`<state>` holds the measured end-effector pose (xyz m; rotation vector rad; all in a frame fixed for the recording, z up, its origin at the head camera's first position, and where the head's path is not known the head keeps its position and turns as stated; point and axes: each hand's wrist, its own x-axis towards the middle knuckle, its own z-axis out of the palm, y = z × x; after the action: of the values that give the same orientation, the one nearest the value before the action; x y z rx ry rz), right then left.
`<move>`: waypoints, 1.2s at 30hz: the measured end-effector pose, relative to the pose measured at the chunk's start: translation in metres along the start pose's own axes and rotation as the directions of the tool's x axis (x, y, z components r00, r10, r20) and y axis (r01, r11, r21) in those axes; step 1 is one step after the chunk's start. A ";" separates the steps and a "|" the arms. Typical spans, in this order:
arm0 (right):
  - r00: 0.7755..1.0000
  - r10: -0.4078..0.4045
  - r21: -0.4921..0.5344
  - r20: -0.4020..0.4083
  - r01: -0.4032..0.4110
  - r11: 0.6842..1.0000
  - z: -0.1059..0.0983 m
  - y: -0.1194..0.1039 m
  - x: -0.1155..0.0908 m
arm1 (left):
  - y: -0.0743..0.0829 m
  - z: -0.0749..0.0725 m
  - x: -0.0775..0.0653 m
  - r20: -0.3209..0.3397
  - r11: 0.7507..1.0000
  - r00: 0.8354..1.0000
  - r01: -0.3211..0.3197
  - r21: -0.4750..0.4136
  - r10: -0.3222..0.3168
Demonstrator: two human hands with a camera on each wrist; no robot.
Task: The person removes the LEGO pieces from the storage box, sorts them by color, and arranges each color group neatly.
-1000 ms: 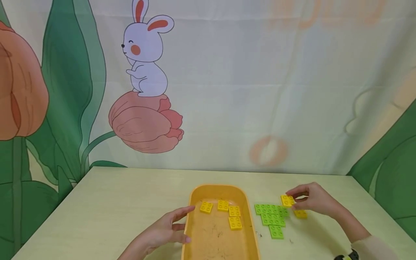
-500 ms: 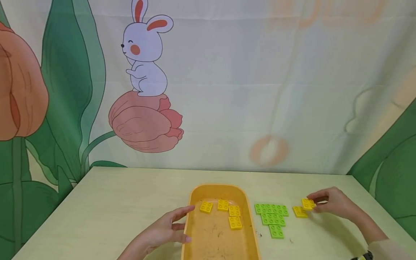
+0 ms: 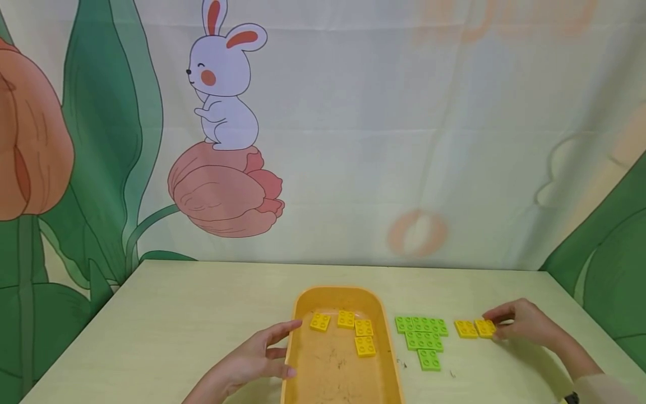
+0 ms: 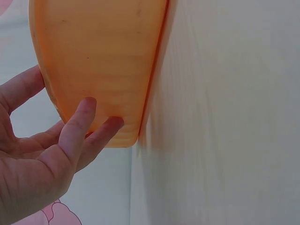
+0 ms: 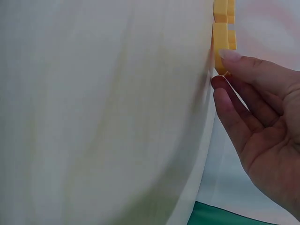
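Note:
In the head view my right hand pinches a square yellow building block low at the table. This block stands beside another yellow block, their edges close together. The right wrist view shows the thumb on the side of the held block, the other fingers below. My left hand rests against the left side of a yellow-orange tray. In the left wrist view its fingers are spread, with fingertips against the tray's outer wall and the thumb at its rim.
Inside the tray lie several yellow blocks, one of them nearest the front. Between tray and right hand, several green blocks form a stepped shape on the pale table. A printed curtain hangs behind.
My right hand has carried the yellow block from beside the green blocks to the right, past the other yellow block, then lowered it beside that one. My left hand has stayed at the tray.

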<state>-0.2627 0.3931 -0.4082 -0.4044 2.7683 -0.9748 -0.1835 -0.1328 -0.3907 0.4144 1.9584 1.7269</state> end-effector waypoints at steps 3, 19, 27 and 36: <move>1.000 0.002 -0.016 -0.001 -0.002 1.000 0.001 -0.001 0.001 | 0.000 0.000 0.000 0.000 1.000 1.000 -0.002 0.000 0.002; 0.999 0.002 -0.016 0.035 -0.001 1.000 0.001 -0.009 0.001 | 0.001 0.001 0.000 0.003 1.000 1.000 0.008 -0.026 -0.008; 0.999 0.003 -0.007 0.049 -0.003 1.000 0.001 -0.010 0.002 | 0.002 0.002 0.000 -0.002 0.999 1.000 0.011 -0.033 -0.011; 0.998 -0.056 0.036 0.000 0.056 0.998 -0.002 -0.036 -0.002 | 0.002 0.001 0.000 0.008 0.999 1.000 0.011 -0.047 -0.010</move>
<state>-0.2546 0.3680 -0.3838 -0.4796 2.7481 -1.0359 -0.1834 -0.1319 -0.3892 0.3928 1.9070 1.7588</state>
